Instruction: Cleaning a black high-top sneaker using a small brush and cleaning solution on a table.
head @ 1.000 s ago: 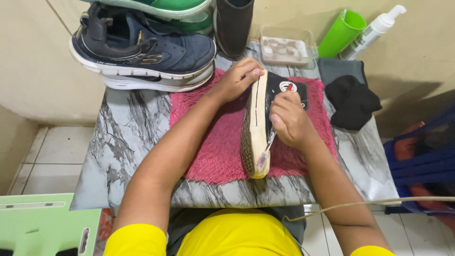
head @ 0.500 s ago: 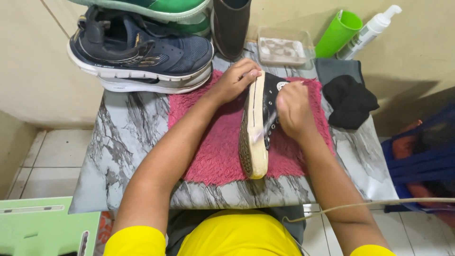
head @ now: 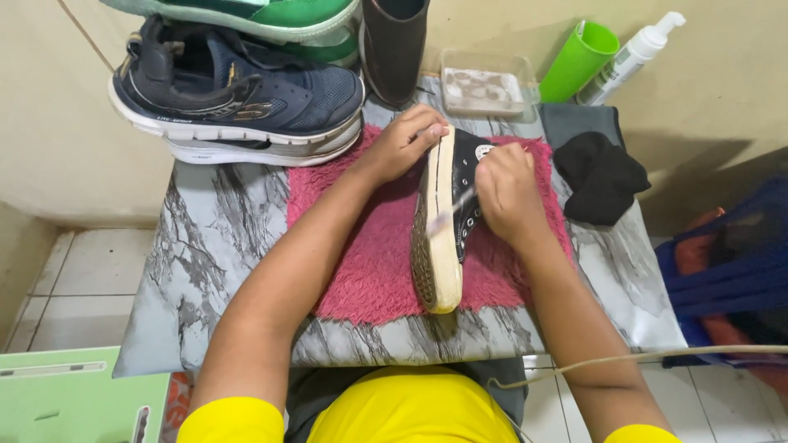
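A black high-top sneaker (head: 461, 215) with a cream rubber sole lies on its side on a pink towel (head: 369, 262). My left hand (head: 404, 141) grips the heel end of the sole and steadies the shoe. My right hand (head: 507, 195) is closed around a small pale brush (head: 450, 215), whose tip rests against the sole's edge by the eyelets. Both forearms reach in from the bottom of the view.
The towel covers a marble-patterned table (head: 213, 238). A navy sneaker (head: 238, 98) and a green shoe (head: 246, 16) sit at the back left, beside a dark boot (head: 396, 41). A clear tray (head: 484, 86), green cup (head: 579, 61), spray bottle (head: 632, 53) and black cloth (head: 601, 176) are at the back right.
My right hand has slid forward along the shoe, and the brush moved along the sole's edge. My left hand stays on the heel.
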